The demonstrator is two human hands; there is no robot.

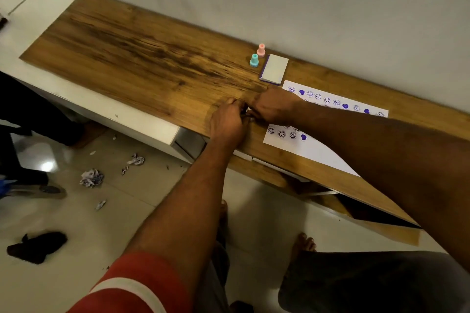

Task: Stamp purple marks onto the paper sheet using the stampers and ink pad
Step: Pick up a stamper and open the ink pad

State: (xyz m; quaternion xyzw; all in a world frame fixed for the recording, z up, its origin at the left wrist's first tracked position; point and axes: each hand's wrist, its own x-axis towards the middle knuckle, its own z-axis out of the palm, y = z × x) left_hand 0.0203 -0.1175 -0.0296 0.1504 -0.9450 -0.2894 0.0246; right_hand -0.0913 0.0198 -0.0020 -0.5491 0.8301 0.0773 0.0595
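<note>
Nearest the camera, two bare forearms reach out over the floor to the wooden bench [132, 58], where the left hand [227, 123] and right hand [270, 109] meet at the near-left corner of the paper sheet [318, 152]. The sheet already carries rows of purple smileys and hearts, so stamping looks well along. Both hands' fingers are curled in tight around something small and dark between them; it is too hidden to name, though it may be a stamper being opened or readied. Whether either hand truly grips it cannot be told.

Two stampers stand upright and untouched at the back of the bench, one teal [254, 60] and one pink [261, 50], just beside the ink pad [274, 69], which appears closed. The next move likely calls for opening the pad, inking a stamper and pressing it on the bare lower part of the sheet.
</note>
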